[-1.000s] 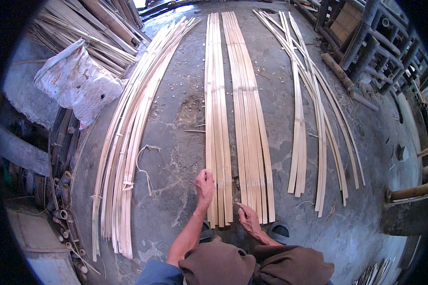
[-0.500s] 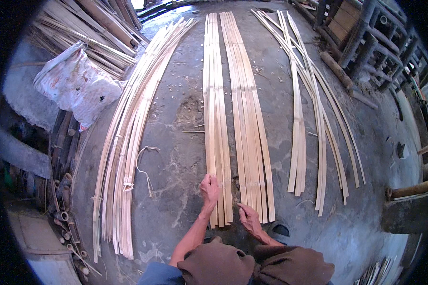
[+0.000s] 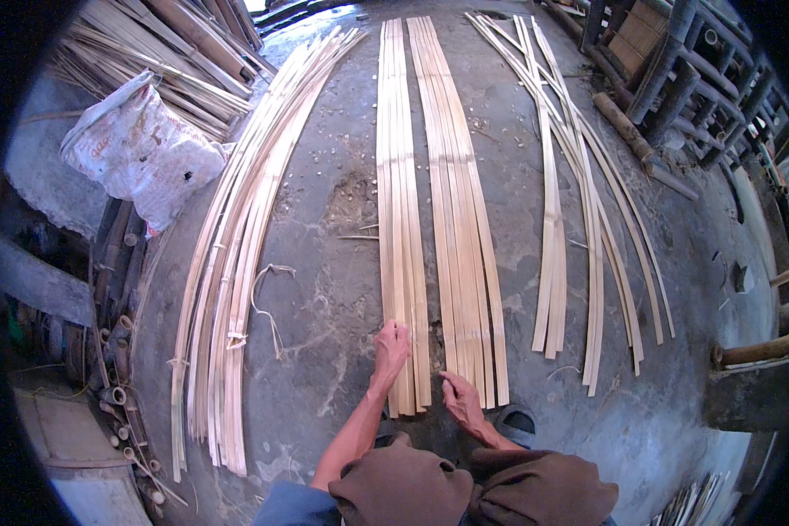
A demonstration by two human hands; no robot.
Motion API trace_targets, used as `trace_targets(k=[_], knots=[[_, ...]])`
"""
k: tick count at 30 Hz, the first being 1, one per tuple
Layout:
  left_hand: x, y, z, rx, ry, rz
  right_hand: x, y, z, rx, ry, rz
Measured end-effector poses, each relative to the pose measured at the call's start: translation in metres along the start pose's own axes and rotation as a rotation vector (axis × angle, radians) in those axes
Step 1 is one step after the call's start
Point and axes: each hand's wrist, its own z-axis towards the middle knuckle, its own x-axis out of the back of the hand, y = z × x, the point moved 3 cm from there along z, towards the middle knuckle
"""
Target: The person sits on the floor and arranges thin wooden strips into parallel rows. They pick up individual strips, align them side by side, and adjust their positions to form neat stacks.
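Observation:
Two flat rows of long pale bamboo strips lie lengthwise on the floor before me. Near the close end of the left row [image 3: 397,202], my left hand [image 3: 392,349] is closed in a pinch over a bamboo strip [image 3: 393,298] at that row's left side. Beside the near end of the right row [image 3: 461,237], my right hand [image 3: 462,401] is curled, its thumb and forefinger together next to the gap between the rows. Whatever that pinch may hold is too small to make out.
A thick bundle of bamboo strips [image 3: 237,237] lies to the left with a loose tie. Crossed loose strips [image 3: 548,237] are on the right. A white sack [image 3: 145,149] and cut bamboo stand at the far left, a bamboo rack [image 3: 684,79] at the far right.
My left hand has shifted slightly to the right, and the near ends of the left row have moved a little with it. My right hand has hardly moved.

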Motion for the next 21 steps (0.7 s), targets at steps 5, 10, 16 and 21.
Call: trace_targets(k=[5, 10, 16, 21], knots=[[0.013, -0.037, 0.013, -0.328, 0.102, 0.334, -0.005, -0.011, 0.001, -0.003, -0.051, -0.061], [0.003, -0.027, 0.009, -0.255, 0.092, 0.336, 0.0, -0.004, 0.001, -0.025, -0.021, 0.018], [0.001, -0.027, 0.013, -0.205, -0.023, 0.435, -0.002, 0.0, 0.002, -0.072, -0.048, 0.036], [0.0, -0.023, 0.006, -0.394, 0.147, 0.383, -0.004, 0.009, 0.005, 0.019, -0.024, -0.034]])
